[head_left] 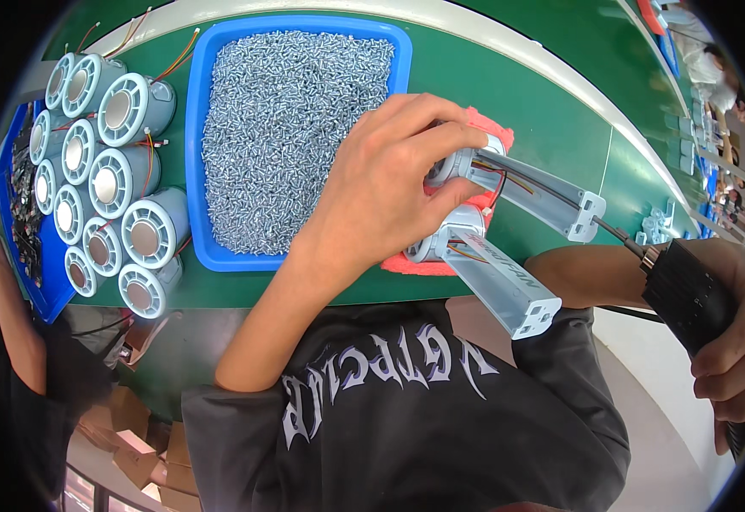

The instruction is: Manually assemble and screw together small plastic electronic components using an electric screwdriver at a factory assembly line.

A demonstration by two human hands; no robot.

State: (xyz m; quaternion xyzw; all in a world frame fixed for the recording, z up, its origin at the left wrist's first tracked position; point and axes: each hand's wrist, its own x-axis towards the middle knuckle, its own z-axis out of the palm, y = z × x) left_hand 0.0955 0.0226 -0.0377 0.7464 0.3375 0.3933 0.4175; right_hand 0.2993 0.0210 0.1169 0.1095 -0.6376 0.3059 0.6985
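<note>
My left hand [381, 175] is closed around the round end of a light-blue fan part [551, 200], whose long open handle points right and shows red, black and yellow wires inside. In my right hand [735, 367] is a black electric screwdriver [688, 294], its thin bit at the handle's far end; I cannot tell whether it sits in a screw. A second, similar fan part [504, 286] lies nearer to me, beside the first. Both rest on a red cloth [423, 266], partly hidden under my left hand.
A blue tray [195, 171] full of small silver screws stands left of my left hand. Farther left are several light-blue round motor housings [112, 183] with wires. A blue bin [52, 294] of dark parts and another person's arm [14, 328] are at the left edge. Cardboard boxes [146, 452] sit below.
</note>
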